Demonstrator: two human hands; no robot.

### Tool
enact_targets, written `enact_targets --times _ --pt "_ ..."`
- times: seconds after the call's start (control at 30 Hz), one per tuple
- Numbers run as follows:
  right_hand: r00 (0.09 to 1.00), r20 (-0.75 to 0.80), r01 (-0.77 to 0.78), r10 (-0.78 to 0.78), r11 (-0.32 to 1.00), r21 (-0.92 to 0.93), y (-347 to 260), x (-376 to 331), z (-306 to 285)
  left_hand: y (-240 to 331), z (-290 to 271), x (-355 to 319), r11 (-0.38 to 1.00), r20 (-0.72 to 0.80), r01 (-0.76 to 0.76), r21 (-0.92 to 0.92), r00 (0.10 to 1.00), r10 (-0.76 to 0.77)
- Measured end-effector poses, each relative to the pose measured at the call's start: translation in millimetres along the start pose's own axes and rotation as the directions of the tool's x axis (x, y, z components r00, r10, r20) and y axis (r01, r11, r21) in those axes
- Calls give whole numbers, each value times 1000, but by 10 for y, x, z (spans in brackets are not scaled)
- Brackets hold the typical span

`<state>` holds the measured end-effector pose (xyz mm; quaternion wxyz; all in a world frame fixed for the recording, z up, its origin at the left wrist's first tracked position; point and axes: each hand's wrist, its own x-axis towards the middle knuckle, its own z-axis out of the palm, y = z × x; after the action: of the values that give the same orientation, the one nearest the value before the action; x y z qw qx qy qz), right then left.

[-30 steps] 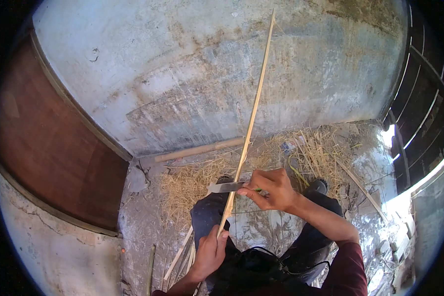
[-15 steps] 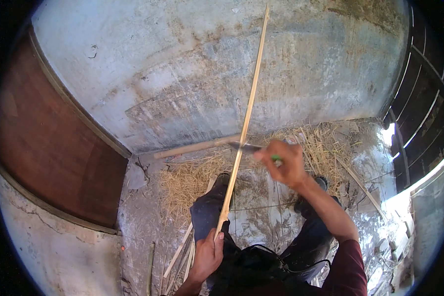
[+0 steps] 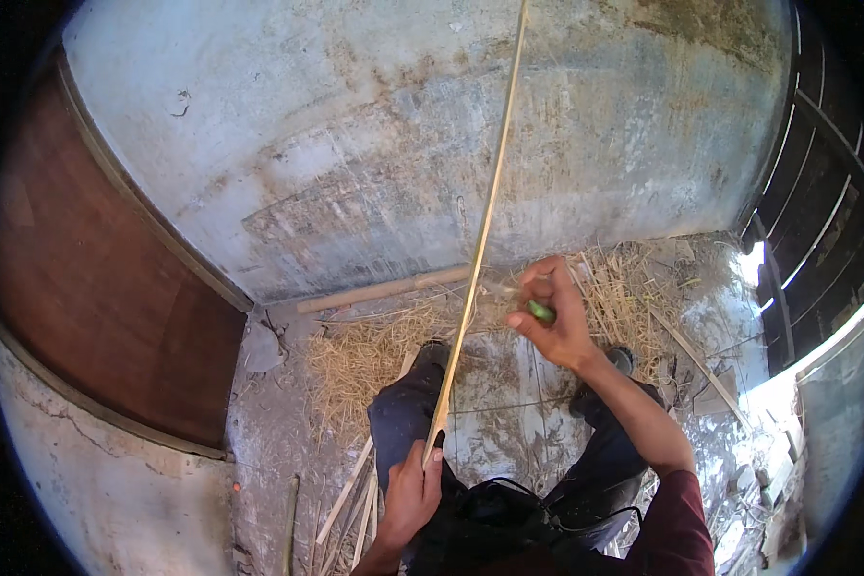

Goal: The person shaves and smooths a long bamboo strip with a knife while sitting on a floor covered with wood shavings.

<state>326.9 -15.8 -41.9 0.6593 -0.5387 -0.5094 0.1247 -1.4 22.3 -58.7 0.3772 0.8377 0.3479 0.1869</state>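
Strip (image 3: pixel 484 228), littered floor (image 3: pixel 509 432), stained wall (image 3: pixel 374 163)

You grip a long bamboo strip (image 3: pixel 485 226) in your left hand (image 3: pixel 413 494), a green-handled knife (image 3: pixel 541 312) in your right hand (image 3: pixel 564 331), shavings (image 3: pixel 363 372) strewn near your feet (image 3: pixel 434 354)

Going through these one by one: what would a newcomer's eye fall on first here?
First, the long pale strip, rising from the left hand at lower centre to the top edge, in front of the stained wall. Next, the bright green handle in the right hand, just right of the strip. Then the straw-coloured strands littering the floor near the wall's foot.
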Motion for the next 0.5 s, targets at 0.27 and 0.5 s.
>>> enact_targets --times 0.27,0.5 --pt "978 180 -139 109 977 160 6 -59 295 75 155 35 1000 53 22 12 998 -22" --pt "927 252 -334 278 917 220 66 -100 359 -81 99 229 985 149 -48 -168 986 73"
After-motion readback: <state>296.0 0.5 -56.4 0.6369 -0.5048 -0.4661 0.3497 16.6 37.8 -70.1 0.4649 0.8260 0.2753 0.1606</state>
